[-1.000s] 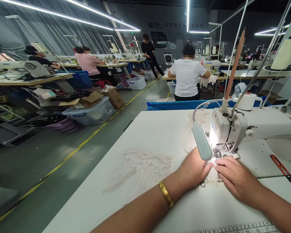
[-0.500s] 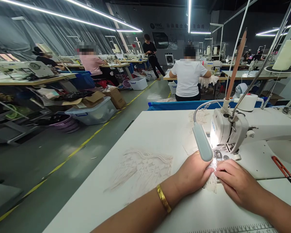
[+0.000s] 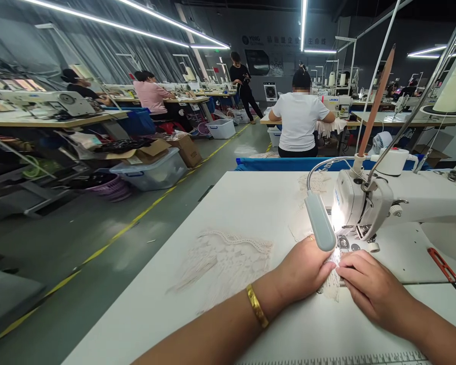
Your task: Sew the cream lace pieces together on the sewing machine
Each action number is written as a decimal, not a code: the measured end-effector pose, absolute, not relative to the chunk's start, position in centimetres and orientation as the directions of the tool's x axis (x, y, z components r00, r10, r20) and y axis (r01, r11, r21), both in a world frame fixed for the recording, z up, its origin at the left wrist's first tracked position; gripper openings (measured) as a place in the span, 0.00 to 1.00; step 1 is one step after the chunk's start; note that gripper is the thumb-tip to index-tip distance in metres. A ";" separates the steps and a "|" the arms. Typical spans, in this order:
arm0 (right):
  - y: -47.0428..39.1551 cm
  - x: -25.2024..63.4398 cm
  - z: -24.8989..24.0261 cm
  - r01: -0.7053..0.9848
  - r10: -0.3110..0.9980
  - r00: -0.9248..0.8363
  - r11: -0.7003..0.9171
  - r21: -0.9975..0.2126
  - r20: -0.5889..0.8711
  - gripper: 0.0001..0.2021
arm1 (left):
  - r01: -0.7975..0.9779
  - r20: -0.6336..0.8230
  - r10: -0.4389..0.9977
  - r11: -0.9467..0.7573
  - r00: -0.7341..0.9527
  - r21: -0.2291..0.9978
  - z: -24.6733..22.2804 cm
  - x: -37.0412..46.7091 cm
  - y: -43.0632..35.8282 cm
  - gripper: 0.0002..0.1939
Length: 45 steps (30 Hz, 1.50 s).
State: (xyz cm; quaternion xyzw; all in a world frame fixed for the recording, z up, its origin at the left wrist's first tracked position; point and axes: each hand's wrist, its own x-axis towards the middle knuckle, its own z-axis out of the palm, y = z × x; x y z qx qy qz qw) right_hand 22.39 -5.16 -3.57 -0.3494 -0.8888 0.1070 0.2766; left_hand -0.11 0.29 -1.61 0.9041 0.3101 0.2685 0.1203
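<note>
A small strip of cream lace (image 3: pixel 331 288) lies at the needle area of a white sewing machine (image 3: pixel 345 200). My left hand (image 3: pixel 307 267) is closed, its thumb and fingers pinching the strip from the left, partly under the grey lamp head (image 3: pixel 320 223). From the right, my right hand (image 3: pixel 370 281) pinches the same lace, its fingertips almost meeting my left thumb. The lamp and my fingers hide part of the lace. Another lace piece (image 3: pixel 231 258) with a scalloped edge and loose threads lies flat left of my hands.
Red-handled thread snips (image 3: pixel 446 271) lie at the right. A ruler scale (image 3: pixel 365 359) runs along the front edge. More lace scraps (image 3: pixel 313 183) sit behind the lamp. A thread cone (image 3: pixel 453 88) stands at the upper right. Co-workers sit at machines beyond; one person (image 3: pixel 245 83) stands.
The view has shifted slightly, so the background sits a little further right. My hands and the lace strip stay nearly in the same place at the machine.
</note>
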 end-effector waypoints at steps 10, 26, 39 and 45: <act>-5.1 22.5 -3.5 0.586 0.694 -0.600 0.720 -0.372 0.399 0.13 | 0.497 0.432 0.604 -0.797 0.670 0.343 -1.6 0.1 0.4 0.05; -4.6 22.4 -3.8 0.699 0.775 -0.546 0.631 -0.338 0.318 0.11 | 0.485 0.438 0.559 -0.829 0.704 0.279 -2.0 0.4 0.7 0.12; -4.4 22.3 -3.4 0.733 0.772 -0.519 0.623 -0.275 0.366 0.12 | 0.435 0.467 0.514 -0.858 0.719 0.273 -2.1 0.2 0.6 0.14; -4.4 22.7 -3.4 0.736 0.781 -0.508 0.613 -0.288 0.363 0.12 | 0.410 0.402 0.507 -0.860 0.763 0.305 -1.4 -0.1 0.6 0.09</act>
